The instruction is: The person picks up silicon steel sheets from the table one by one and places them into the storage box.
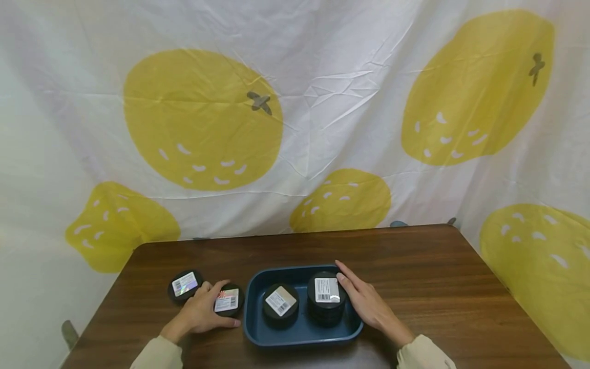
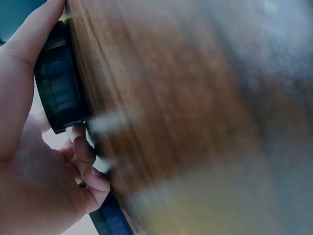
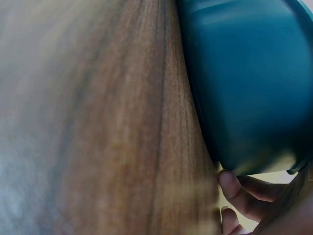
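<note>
My left hand (image 1: 201, 310) grips a round black container (image 1: 234, 295) with a white barcode label on top. Thumb and fingers lie around its side, and it stands on the table just left of a blue tray (image 1: 304, 339). In the left wrist view the container's dark ribbed side (image 2: 57, 78) shows between thumb and fingers. At the tray's right end my right hand (image 1: 369, 302) holds the rim, its fingertips (image 3: 230, 182) at the far corner. Inside the tray are a labelled black container (image 1: 280, 305) and, to its right, a stack of black containers (image 1: 326, 294).
Another labelled black container (image 1: 185, 285) lies on the table behind my left hand. The brown wooden table (image 1: 442, 271) ends at the back against a white curtain (image 1: 313, 102) printed with yellow lemons.
</note>
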Demonstrator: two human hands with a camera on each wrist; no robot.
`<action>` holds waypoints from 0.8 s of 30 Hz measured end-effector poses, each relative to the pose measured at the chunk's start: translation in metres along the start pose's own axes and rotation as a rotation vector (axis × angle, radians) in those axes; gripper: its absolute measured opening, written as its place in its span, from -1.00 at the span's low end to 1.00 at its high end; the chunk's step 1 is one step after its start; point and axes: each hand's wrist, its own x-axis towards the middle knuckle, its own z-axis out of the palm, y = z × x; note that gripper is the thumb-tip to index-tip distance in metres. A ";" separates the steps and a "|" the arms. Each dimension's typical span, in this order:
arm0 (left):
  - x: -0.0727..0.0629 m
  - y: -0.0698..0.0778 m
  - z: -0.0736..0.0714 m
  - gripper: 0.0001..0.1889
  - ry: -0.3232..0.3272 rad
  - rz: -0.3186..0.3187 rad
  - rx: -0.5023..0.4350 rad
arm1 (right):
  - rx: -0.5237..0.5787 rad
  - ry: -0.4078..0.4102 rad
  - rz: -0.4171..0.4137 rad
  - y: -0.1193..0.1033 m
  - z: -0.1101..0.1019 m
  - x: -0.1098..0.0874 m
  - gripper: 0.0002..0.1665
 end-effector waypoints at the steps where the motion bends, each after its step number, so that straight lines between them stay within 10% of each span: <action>1: 0.000 0.000 0.000 0.15 0.007 0.002 0.003 | -0.001 -0.001 0.000 0.000 0.000 0.000 -0.26; 24: -0.004 0.002 -0.001 0.09 0.068 0.005 -0.062 | -0.004 0.007 -0.015 0.004 -0.001 -0.004 -0.26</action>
